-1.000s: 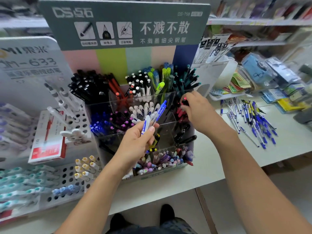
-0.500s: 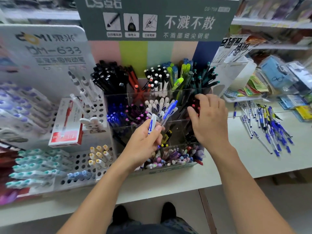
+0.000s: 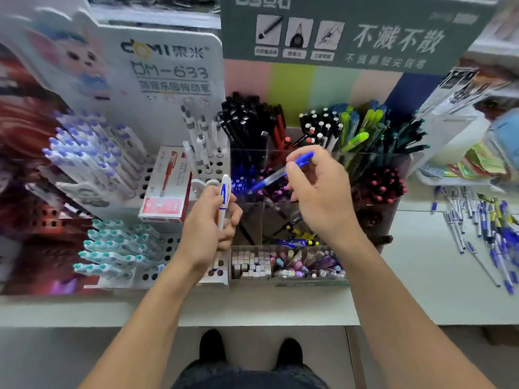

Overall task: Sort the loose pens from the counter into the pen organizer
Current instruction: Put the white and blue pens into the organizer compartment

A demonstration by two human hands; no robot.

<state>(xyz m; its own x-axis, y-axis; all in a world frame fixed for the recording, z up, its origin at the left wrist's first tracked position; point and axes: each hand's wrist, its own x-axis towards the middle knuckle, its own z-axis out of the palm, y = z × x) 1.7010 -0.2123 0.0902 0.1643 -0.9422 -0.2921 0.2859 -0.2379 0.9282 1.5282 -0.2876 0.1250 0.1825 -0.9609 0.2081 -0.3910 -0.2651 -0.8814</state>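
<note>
Right grip pinches a blue-capped clear pen above the clear acrylic organizer; left grip holds a white pen. Sorting is midway; next, lower it tip-first into the matching compartment.

2 hands, each w/ 1 pen; 1 organizer; loose pens uncountable.

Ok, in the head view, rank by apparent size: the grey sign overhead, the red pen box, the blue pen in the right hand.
1. Grey sign, clearly largest.
2. Red pen box.
3. Blue pen pinched by the right hand; nearer the camera, yet looks smallest.
</note>
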